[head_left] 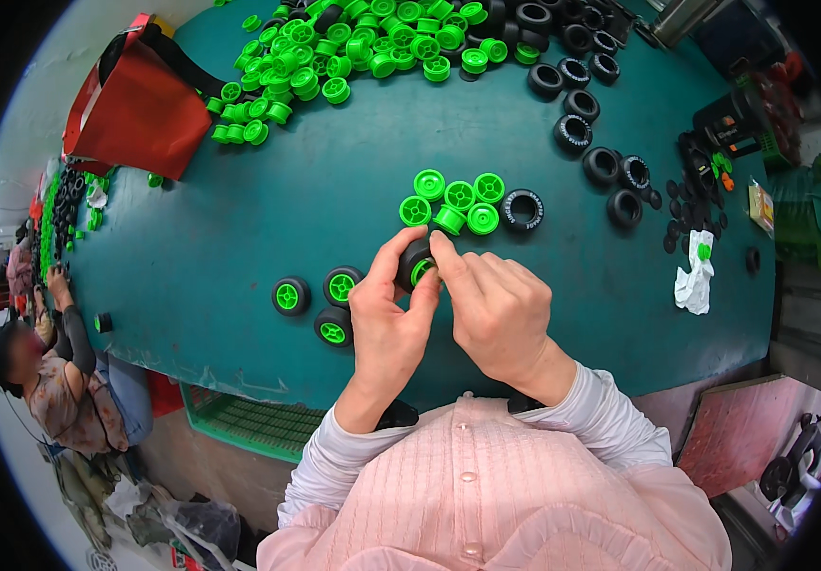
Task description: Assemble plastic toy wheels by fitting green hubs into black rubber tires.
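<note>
Between my two hands is a small black toy tire [412,259] with a bright green wheel rim [421,272] showing inside it. My left hand [393,309] grips the tire with thumb and fingers on its left side. The thumb and curled fingers of my right hand [496,305] press against its right edge. Just beyond my hands lies a small cluster of loose green rims [459,196], with a black tire [523,209] beside it. To the left of my left hand rest three tires fitted with green rims [290,296].
A big heap of green rims [363,43] covers the far side of the green table [239,228]. Loose black tires [602,166] trail down the right. A red bag [139,114] stands far left; white crumpled paper [696,281] lies right. Another person [68,381] works at the left edge.
</note>
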Tool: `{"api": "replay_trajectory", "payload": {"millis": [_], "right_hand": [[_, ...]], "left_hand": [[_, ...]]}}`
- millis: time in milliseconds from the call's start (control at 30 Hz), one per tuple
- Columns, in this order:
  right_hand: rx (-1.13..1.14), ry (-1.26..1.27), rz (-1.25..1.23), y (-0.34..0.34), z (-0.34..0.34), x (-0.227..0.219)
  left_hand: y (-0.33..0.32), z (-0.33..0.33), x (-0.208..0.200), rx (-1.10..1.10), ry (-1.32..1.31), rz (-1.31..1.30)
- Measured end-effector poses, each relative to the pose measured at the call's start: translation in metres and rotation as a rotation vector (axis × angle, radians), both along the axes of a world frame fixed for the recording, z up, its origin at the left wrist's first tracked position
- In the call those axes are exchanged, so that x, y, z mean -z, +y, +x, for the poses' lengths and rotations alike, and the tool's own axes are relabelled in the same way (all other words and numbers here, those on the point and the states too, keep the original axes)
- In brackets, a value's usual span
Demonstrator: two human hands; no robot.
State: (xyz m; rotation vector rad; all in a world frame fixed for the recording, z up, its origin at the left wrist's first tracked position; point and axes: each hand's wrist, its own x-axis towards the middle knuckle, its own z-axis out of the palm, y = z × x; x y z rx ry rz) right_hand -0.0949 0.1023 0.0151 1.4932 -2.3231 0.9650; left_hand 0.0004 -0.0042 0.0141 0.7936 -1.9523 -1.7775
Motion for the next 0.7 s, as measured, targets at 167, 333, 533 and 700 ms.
{"api": "replay_trajectory", "payload": {"millis": [167,333,533,700], "right_hand": [[-0.017,0.058,0.011,0.002,0.000,0.006],[-0.043,0.122,0.069,0.005,0.000,0.004],[-0.005,-0.239,-0.099,0.011,-0.005,0.001],[0.027,-0.482,0.024,0.013,-0.004,-0.008]], "left_hand": [[-0.002,0.000,-0.001,0.046,-0.069,-0.029],[-0.008,0.001,0.002,0.083,-0.100,0.051],[-0.003,-0.002,0.008,0.010,0.067,0.042],[-0.001,0.002,0.009,-0.049,0.100,0.230]]}}
